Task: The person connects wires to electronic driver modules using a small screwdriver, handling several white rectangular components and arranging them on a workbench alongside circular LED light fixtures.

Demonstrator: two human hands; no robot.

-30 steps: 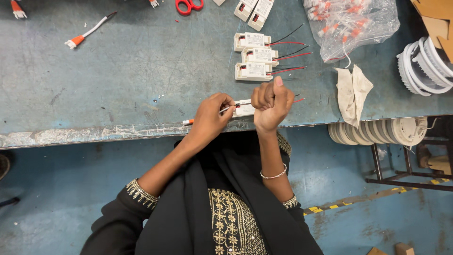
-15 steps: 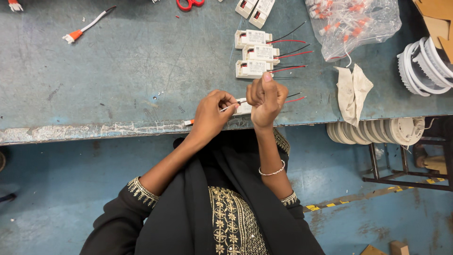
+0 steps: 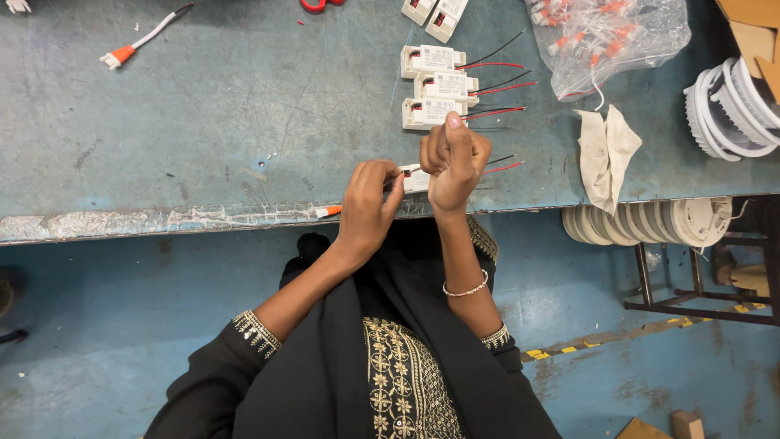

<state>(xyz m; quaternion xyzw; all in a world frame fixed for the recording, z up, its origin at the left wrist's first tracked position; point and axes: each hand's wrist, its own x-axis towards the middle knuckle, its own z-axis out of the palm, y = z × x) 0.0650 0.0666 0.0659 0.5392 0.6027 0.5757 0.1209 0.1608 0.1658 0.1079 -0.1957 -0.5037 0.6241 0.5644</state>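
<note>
I'm holding a small white driver box over the near edge of the scuffed blue-grey desk, right grip closed around it. My left grip is pinching its wire end. Blue floor is showing below, with white rings stacked at the desk's right.

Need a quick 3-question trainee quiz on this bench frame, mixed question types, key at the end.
1. True or false: the left hand and right hand are both on one small white module with red and black leads near the bench edge.
2. How many finished white modules lie in the stack directly beyond the hands?
A) one B) three C) six
3. Fill in: to the right of that stack lies a clear plastic ____ holding orange-tipped parts.

Key: 1 true; 2 B; 3 bag.
</note>
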